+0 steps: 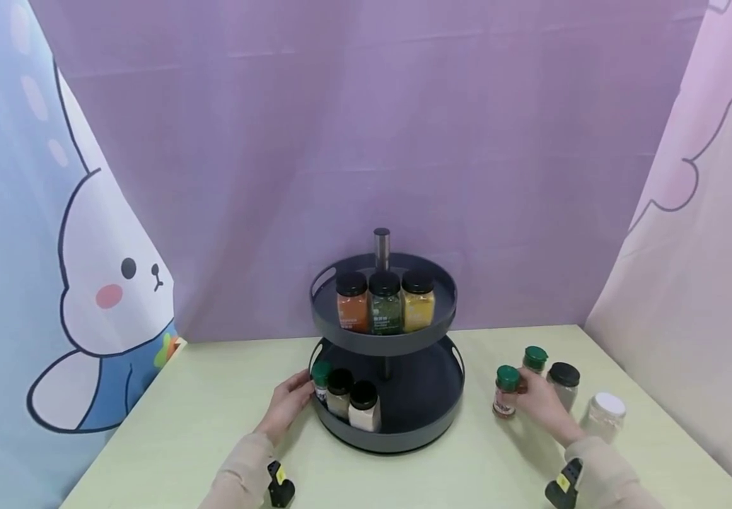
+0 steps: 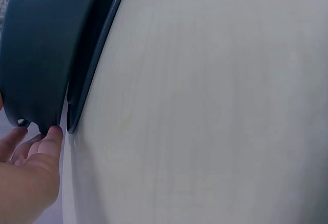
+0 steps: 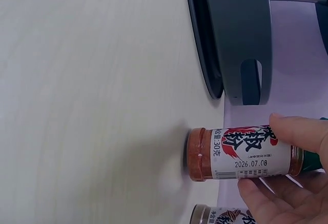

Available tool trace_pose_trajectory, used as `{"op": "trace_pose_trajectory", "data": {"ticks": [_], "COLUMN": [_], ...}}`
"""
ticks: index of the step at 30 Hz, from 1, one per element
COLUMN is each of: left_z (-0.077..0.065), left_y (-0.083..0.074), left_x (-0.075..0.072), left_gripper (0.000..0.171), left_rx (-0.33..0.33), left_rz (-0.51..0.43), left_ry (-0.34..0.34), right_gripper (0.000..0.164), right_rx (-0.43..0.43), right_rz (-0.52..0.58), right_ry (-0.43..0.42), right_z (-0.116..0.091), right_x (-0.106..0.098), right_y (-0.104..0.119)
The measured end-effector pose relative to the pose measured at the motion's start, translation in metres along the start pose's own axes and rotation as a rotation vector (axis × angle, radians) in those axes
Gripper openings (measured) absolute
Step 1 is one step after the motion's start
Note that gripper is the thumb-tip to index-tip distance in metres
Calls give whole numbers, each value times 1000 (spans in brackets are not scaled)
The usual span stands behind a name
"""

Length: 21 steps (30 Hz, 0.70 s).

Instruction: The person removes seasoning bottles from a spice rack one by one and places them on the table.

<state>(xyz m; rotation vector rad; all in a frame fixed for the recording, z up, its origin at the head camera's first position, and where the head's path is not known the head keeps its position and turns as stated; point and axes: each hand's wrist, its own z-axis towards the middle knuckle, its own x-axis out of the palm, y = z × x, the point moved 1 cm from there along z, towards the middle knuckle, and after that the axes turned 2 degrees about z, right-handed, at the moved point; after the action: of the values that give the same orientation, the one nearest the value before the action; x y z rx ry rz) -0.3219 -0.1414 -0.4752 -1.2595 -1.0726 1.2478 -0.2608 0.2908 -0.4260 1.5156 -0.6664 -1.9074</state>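
On a pale yellow tabletop [image 1: 213, 410], a person's left hand [image 1: 286, 404], fingers loosely extended, touches the nine o'clock rim of the lower tray of a round, dark grey two-tier stand [image 1: 391, 443], which bears three small capped jars [image 1: 339, 401] below, from nine to seven o'clock, and three black-lidded square seasoning jars [image 1: 385, 311] above, at six. At the stand's three o'clock, the right hand [image 1: 542, 404] pinches an upright, green-capped clear jar of red powder [image 1: 506, 401]; at its two, three and four o'clock stand green-capped [image 1: 535, 359], black-lidded [image 1: 564, 387] and white-lidded jars [image 1: 604, 418].

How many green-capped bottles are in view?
3: one bottle on the lower tray, a second bottle in the right hand, a third bottle just beyond, on the table. More may be hidden.
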Motion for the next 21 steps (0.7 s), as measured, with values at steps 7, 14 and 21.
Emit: {"op": "trace_pose_trajectory", "data": {"ticks": [7, 14, 21], "left_z": [-1, 2, 0], "left_y": [0, 1, 2], "left_x": [-1, -2, 0], "left_gripper": [51, 50, 50], "left_rx": [-3, -15, -12], "left_rz": [-4, -7, -3], "left_ry": [6, -11, -11], "right_gripper": [43, 49, 56], "right_rx": [1, 42, 49], "right_rz": [-5, -14, -13], "right_ry": [2, 13, 15], "right_z": [2, 0, -2], "right_x": [2, 0, 1], "right_y": [1, 0, -6]}}
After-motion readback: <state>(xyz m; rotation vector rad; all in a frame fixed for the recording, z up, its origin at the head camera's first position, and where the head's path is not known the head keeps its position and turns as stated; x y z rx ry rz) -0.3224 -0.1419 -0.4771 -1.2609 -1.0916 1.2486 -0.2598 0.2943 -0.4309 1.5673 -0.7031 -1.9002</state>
